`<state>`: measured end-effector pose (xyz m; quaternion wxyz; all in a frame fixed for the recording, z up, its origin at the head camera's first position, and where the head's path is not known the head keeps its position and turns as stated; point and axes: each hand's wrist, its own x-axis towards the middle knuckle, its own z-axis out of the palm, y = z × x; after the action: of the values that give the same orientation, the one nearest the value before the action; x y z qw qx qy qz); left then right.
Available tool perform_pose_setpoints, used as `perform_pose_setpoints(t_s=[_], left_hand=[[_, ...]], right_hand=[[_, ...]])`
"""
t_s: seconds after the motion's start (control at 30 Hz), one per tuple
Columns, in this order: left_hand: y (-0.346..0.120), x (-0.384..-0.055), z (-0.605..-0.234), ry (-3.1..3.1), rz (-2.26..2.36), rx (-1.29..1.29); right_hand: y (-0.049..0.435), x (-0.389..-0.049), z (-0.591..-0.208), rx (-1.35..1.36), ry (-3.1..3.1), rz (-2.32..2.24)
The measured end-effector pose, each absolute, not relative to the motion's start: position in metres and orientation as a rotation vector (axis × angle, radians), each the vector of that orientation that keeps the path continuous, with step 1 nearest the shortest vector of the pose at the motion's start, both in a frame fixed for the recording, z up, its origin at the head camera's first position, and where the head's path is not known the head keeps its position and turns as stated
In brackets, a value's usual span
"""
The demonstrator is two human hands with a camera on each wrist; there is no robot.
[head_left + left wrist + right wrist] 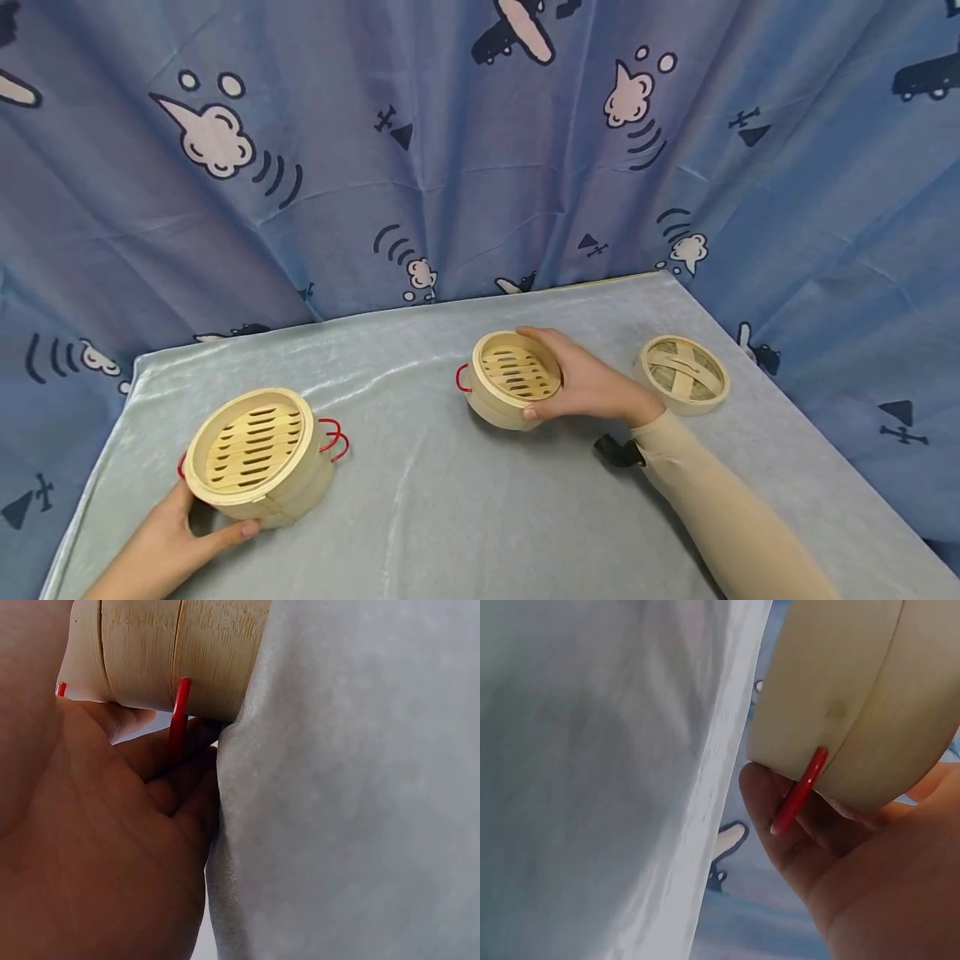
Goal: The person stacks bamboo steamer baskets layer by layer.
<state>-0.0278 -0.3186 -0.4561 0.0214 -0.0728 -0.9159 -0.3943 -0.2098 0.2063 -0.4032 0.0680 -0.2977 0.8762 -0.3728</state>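
Note:
At the left of the head view, my left hand (168, 533) grips the side of a round bamboo steamer (303, 492) with red handles and a slatted base inside. The thumb lies along its front wall, the other fingers behind its left side. In the left wrist view a red handle (178, 720) hangs by the fingers. My right hand (581, 379) holds a bamboo steamer basket (495, 407), tilted toward me, thumb at its front and fingers over the far rim. In the right wrist view its red handle (800, 791) crosses in front of the fingers.
A round bamboo lid (684, 379) with crossed strips lies on the table to the right, beyond the right forearm. Pale grey cloth (420, 517) covers the table. A blue printed curtain (337, 125) hangs behind it and along the right. A black strap piece (618, 451) shows beside the right wrist.

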Motion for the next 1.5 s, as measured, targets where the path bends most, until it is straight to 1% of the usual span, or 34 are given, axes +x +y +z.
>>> perform_pose_setpoints(t_s=[0.37, 0.67, 1.5], left_hand=[[-0.318, -0.028, -0.461, -2.827, -1.183, -0.242], [-0.317, -0.029, -0.46, -2.847, -1.173, -0.228], [-0.318, -0.028, -0.459, -2.854, -1.151, -0.197]], right_hand=[[0.167, -0.214, -0.396, -0.98, 2.578, -1.145], [0.129, -0.216, -0.384, -1.132, 2.585, -1.128], [0.063, -0.211, -0.359, -1.304, 2.576, -1.157]])
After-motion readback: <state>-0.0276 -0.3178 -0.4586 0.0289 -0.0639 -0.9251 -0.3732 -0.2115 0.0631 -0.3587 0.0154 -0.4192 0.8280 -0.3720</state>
